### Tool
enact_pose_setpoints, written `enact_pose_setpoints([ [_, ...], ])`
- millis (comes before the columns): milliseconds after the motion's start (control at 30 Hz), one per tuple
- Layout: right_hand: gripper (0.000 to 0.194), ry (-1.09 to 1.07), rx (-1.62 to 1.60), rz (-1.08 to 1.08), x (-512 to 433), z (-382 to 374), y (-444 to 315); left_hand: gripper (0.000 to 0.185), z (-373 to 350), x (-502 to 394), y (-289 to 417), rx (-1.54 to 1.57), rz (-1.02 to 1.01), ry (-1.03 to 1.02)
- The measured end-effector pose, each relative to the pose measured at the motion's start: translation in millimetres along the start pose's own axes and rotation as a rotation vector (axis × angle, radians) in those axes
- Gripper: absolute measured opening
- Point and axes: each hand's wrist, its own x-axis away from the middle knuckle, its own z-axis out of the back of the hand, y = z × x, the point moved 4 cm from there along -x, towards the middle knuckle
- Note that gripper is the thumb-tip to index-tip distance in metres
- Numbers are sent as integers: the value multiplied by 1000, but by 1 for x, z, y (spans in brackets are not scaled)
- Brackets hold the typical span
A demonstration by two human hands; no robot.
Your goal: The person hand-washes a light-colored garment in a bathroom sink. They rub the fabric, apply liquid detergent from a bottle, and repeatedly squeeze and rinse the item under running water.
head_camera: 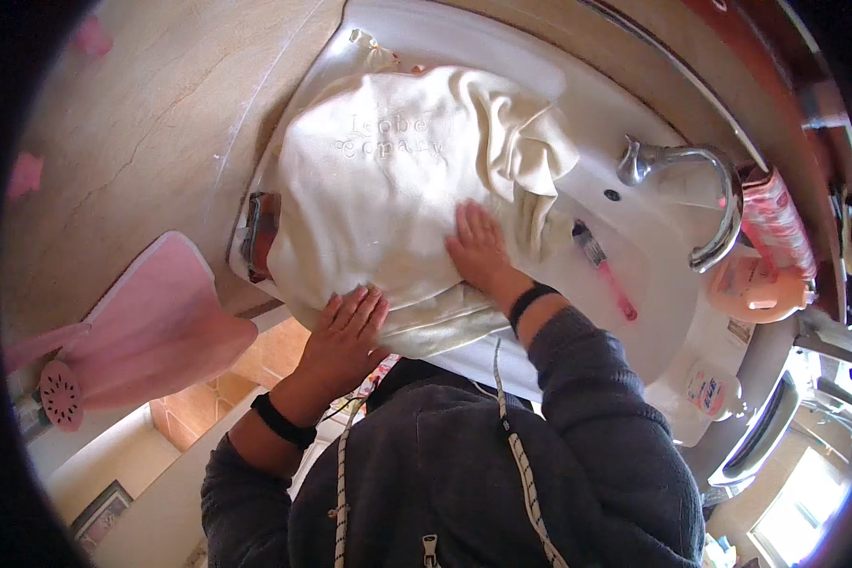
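A cream fabric garment (pixel 390 206) with embossed lettering on its upper part lies spread over the left side of a white laundry sink unit (pixel 461 355). My left hand (pixel 351 341) rests flat on its near left edge, with the fingers pointing away from me. My right hand (pixel 479 245) lies palm down on the cloth, right of its middle, fingers spread a little. Neither hand grips anything. The garment's far right part is bunched in folds. Just right of the folds, a brush with a pink handle (pixel 614 284) lies in the basin.
A chrome faucet (pixel 724 192) arches over the basin's right side. Beyond it stand a peach-coloured jug (pixel 756 287) and a white bottle (pixel 713 390). A pink towel (pixel 163 334) hangs at left. A reddish-brown object (pixel 263 234) sits by the garment's left edge.
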Motion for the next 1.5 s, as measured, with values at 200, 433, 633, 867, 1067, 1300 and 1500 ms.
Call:
enact_pose_setpoints([
  [200,71,29,-448,22,10,-12,-25,65,-5,-1,-2,-34,-1,6],
  [433,76,-401,-137,75,42,-32,-15,66,-7,0,-1,1,8,13],
  [633,63,-397,-513,296,83,17,-20,58,-6,4,-1,30,58,33],
  [867,53,-181,-123,-490,90,23,64,17,-14,49,-4,834,399,242],
  [1067,59,-278,-1343,-601,92,32,47,29,-67,60,26,1762,875,-316],
  [1300,57,-234,-1938,-29,131,143,15,44,-52,0,78,2362,485,-349],
  [1500,55,-261,-1919,-46,152,144,11,39,-30,-67,65,2745,397,341],
])
